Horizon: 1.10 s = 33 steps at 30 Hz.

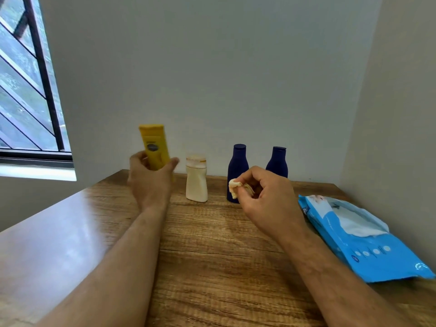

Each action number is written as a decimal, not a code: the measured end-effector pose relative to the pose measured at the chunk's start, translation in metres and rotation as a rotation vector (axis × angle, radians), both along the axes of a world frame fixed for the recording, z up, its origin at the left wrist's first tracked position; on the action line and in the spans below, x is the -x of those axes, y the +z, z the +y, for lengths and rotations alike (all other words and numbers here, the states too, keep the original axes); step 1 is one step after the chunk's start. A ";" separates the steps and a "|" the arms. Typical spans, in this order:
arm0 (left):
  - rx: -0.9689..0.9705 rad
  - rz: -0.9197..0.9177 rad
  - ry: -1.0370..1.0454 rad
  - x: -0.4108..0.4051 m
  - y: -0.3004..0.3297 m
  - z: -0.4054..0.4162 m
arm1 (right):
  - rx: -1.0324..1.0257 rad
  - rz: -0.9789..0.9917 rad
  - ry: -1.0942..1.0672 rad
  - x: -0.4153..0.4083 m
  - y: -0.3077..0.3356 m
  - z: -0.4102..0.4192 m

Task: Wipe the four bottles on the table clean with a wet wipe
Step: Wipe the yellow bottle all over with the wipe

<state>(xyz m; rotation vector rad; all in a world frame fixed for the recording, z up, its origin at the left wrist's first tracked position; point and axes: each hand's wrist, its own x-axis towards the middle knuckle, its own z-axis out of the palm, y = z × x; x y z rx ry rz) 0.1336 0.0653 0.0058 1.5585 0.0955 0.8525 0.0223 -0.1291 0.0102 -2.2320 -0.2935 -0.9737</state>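
The wood-grain table (212, 256) carries everything, set into a corner of pale walls. On its right edge lies the blue plastic pack of wet wipes (368, 253), flap open, a white sheet showing. At the back stand three bottles: a cream plastic bottle (196, 182) and two dark blue plastic bottles (237, 166) (278, 162), upright and apart.

The left hand (151, 182) grips the yellow plastic bottle (154, 146) low on its body, lifted and tilted. That low hold may let it slip or swing once rubbed.

The right hand (266, 197) pinches a crumpled, yellowish wet wipe (236, 185) just before the nearer blue bottle; a careless sweep could topple it. So small a wad may miss parts of the surface.
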 end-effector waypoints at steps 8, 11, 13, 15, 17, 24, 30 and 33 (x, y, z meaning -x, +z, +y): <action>-0.147 -0.060 -0.832 0.058 0.008 -0.056 | -0.123 -0.287 -0.068 0.005 0.006 -0.004; -0.137 -0.037 -0.901 0.063 0.008 -0.063 | -0.132 -0.337 -0.089 0.006 0.007 -0.004; -0.124 -0.030 -0.951 0.063 0.008 -0.064 | -0.145 -0.346 -0.090 0.005 0.008 -0.004; -0.136 -0.034 -1.006 0.064 0.007 -0.063 | -0.169 -0.333 -0.101 0.002 0.008 -0.005; -0.143 -0.042 -1.087 0.064 0.004 -0.064 | -0.222 -0.309 -0.122 0.000 0.008 -0.006; 0.189 0.068 -1.066 0.058 0.000 -0.069 | -0.123 -0.032 0.142 0.005 0.003 0.003; 0.352 0.200 -1.199 0.053 -0.002 -0.070 | 0.042 -0.066 0.039 0.001 0.000 0.000; 0.267 0.267 -1.247 0.056 -0.005 -0.073 | -0.177 -0.244 -0.073 0.002 0.008 -0.007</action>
